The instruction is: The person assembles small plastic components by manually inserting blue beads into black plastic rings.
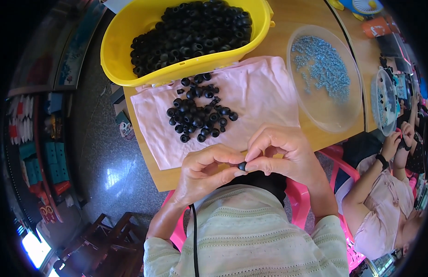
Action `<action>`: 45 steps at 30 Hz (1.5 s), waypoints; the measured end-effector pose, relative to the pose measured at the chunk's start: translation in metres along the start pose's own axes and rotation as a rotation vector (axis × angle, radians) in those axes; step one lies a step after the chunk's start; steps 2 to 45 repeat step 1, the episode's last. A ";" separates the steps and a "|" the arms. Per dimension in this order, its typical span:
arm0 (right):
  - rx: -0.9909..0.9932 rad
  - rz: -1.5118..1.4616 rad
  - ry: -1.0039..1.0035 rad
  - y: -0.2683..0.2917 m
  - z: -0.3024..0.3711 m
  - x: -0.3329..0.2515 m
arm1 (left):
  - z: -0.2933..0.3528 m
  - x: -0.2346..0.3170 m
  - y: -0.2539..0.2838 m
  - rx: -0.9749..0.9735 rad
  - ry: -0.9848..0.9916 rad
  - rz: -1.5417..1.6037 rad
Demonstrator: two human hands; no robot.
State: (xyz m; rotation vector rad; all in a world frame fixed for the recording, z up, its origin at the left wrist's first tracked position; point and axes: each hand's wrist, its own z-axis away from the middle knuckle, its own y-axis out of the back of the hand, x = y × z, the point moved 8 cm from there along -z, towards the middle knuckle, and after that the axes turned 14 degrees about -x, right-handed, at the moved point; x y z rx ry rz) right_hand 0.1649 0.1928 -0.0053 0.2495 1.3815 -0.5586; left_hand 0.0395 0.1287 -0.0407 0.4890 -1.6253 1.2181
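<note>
Between my fingertips, close to my body, is a small round black plastic piece [242, 166]. My left hand [209, 168] pinches it from the left, while the thumb and forefinger of my right hand [281, 154] meet it from the other side. Past my hands, a loose pile of similar black pieces [195, 115] with round openings lies on a pink cloth [265, 97]. Beyond the cloth stands a yellow tub [114, 60] heaped with many more of them.
On the wooden table [278, 41], a clear round tray [325, 117] to the right holds tiny blue pieces [322, 64]. Another clear tray [385, 106] sits farther right. At the right edge a person in pink [380, 207] works with raised hands. A pink chair [299, 198] is under me.
</note>
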 end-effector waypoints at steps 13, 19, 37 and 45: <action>-0.014 -0.025 0.007 -0.001 -0.002 0.001 | 0.000 0.003 0.001 -0.003 -0.036 -0.010; -0.014 -0.025 0.007 -0.001 -0.002 0.001 | 0.000 0.003 0.001 -0.003 -0.036 -0.010; -0.014 -0.025 0.007 -0.001 -0.002 0.001 | 0.000 0.003 0.001 -0.003 -0.036 -0.010; -0.014 -0.025 0.007 -0.001 -0.002 0.001 | 0.000 0.003 0.001 -0.003 -0.036 -0.010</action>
